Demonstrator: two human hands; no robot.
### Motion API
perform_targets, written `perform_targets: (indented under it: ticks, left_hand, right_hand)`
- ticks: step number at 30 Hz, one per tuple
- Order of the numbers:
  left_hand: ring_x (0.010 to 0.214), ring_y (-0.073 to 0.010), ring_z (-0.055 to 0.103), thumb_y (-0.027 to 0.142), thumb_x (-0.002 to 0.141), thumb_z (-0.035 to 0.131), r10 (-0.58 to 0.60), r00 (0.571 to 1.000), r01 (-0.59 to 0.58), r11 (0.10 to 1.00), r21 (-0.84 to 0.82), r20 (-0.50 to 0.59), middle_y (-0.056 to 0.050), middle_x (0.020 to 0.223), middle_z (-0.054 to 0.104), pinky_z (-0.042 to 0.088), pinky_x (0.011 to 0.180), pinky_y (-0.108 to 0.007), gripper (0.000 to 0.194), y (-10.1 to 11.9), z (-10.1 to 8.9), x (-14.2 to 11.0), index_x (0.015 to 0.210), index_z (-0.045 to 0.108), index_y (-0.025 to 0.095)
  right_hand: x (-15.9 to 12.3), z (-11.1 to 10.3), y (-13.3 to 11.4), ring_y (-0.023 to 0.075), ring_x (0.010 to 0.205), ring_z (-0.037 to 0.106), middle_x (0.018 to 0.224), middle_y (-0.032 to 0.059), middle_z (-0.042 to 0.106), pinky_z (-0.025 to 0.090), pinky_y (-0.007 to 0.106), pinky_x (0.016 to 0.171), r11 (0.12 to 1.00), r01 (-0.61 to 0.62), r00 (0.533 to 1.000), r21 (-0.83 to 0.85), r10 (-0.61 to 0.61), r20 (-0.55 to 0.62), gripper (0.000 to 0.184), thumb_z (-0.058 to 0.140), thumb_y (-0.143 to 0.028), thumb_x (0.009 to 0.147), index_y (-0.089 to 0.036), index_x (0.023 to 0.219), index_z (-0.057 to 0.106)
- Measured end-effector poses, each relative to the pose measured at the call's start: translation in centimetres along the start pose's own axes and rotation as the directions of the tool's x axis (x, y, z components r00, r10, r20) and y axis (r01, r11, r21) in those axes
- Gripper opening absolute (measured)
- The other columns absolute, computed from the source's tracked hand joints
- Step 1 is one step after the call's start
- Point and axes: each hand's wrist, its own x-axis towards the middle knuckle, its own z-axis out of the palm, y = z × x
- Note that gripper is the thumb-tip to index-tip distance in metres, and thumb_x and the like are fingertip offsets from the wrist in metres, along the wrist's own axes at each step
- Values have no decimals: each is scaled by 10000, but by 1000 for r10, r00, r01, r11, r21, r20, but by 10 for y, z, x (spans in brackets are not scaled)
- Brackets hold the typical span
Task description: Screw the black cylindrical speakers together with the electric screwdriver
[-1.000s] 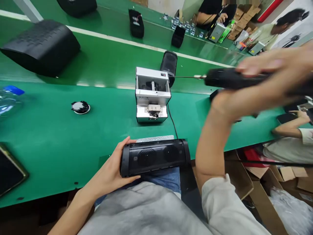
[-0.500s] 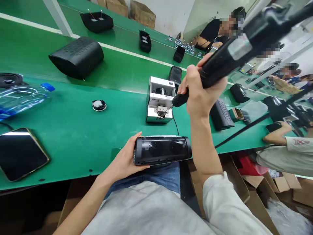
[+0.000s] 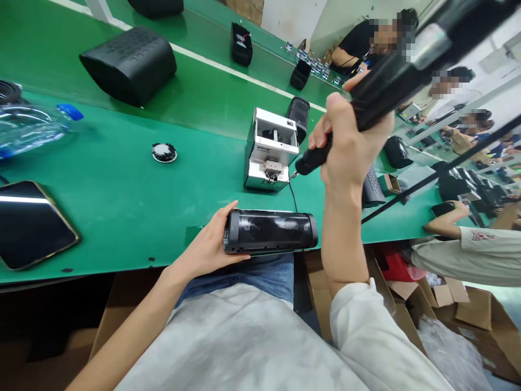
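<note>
My left hand [image 3: 214, 239] grips the left end of a black speaker [image 3: 272, 232], which lies along the near edge of the green table [image 3: 122, 212]. Raised to the right, my right hand [image 3: 352, 133] is wrapped round a black electric screwdriver [image 3: 382, 87]. Its bit points down and left, beside the front of a white screw feeder [image 3: 271, 149] and apart from its outlet. Whether a screw sits on the bit is too small to tell.
A phone [image 3: 36, 222], a plastic bottle [image 3: 32, 125] and a small round part [image 3: 164, 152] lie to the left. A large black casing [image 3: 130, 65] stands behind them. Co-workers sit along the right, one arm [image 3: 448, 214] resting on the table. Cardboard boxes [image 3: 468, 320] stand below right.
My right hand has drawn the screwdriver back from the feeder's outlet, rightward. The left hand still holds the speaker. The whole view has shifted with my head.
</note>
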Motion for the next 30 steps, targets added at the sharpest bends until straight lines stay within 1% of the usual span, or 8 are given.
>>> perform_targets:
  ticks: [3, 6, 12, 16, 21, 24, 27, 30]
  left_hand:
    - [1549, -460, 587, 534, 869, 940, 1, 1000, -1, 1000, 19, 6, -222, 1683, 516, 523, 1274, -647, 1249, 0, 0, -1, 1800, 144, 289]
    - [1532, -458, 603, 559, 875, 928, -9, 1000, 8, 1000, 30, 17, -217, 1686, 515, 528, 1267, -657, 1244, -3, 0, -2, 1801, 140, 294]
    - [1494, -465, 643, 629, 877, 906, -19, 1000, 19, 999, 43, 2, -208, 1668, 546, 554, 1241, -656, 1210, -6, 0, -2, 1789, 176, 313]
    - [1495, -453, 651, 647, 878, 899, -18, 1000, 18, 999, 47, -1, -191, 1663, 565, 577, 1226, -619, 1200, -2, -1, -2, 1785, 181, 326]
    - [1534, -455, 616, 643, 875, 907, -44, 999, 44, 998, 40, 12, -201, 1679, 549, 553, 1250, -641, 1209, 1, -2, -3, 1783, 177, 321]
    - [1542, -461, 608, 636, 865, 916, -62, 998, 62, 997, 49, 15, -196, 1692, 535, 549, 1254, -650, 1211, 1, -2, -4, 1779, 183, 327]
    - [1515, -453, 630, 611, 866, 919, -72, 997, 71, 997, 37, 7, -176, 1675, 546, 561, 1247, -640, 1149, -1, -1, -3, 1752, 240, 340]
    - [1462, -436, 668, 592, 865, 926, -74, 997, 74, 997, 2, 16, -166, 1644, 570, 589, 1219, -616, 1081, -1, 0, -2, 1710, 301, 343]
  right_hand:
    - [-10, -20, -31, 135, 417, 311, 556, -116, 415, 300, 357, 427, 1000, 3, 1000, -26, -3, 5, 277, 820, -414, 842, -387, 1002, 595]
    - [-18, -37, -53, 116, 378, 332, 568, -113, 408, 276, 329, 385, 999, 44, 999, 3, -44, -10, 239, 818, -292, 835, -335, 989, 640]
    - [-27, -49, -68, 102, 372, 392, 584, -111, 418, 300, 262, 368, 999, 29, 999, 30, -28, -19, 212, 820, -196, 878, -287, 997, 669]
    - [-28, -55, -69, 87, 364, 372, 571, -120, 423, 313, 231, 364, 999, 30, 999, 36, -28, -35, 225, 840, -176, 854, -279, 976, 681]
    - [-27, -64, -63, 90, 361, 403, 569, -117, 454, 331, 232, 342, 999, 17, 1000, 36, -17, 2, 247, 871, -154, 839, -273, 985, 712]
    - [-34, -68, -50, 83, 359, 400, 584, -119, 463, 360, 229, 344, 999, 3, 999, 42, -6, 54, 257, 902, -213, 870, -279, 1024, 707]
    - [-49, -69, -32, 81, 380, 465, 631, -110, 513, 435, 220, 371, 994, -55, 991, 99, 42, 128, 250, 891, -203, 915, -273, 1055, 695]
    - [-62, -68, -19, 73, 375, 451, 647, -106, 506, 419, 204, 349, 989, -32, 991, 144, 13, 132, 235, 861, -160, 944, -265, 1053, 682]
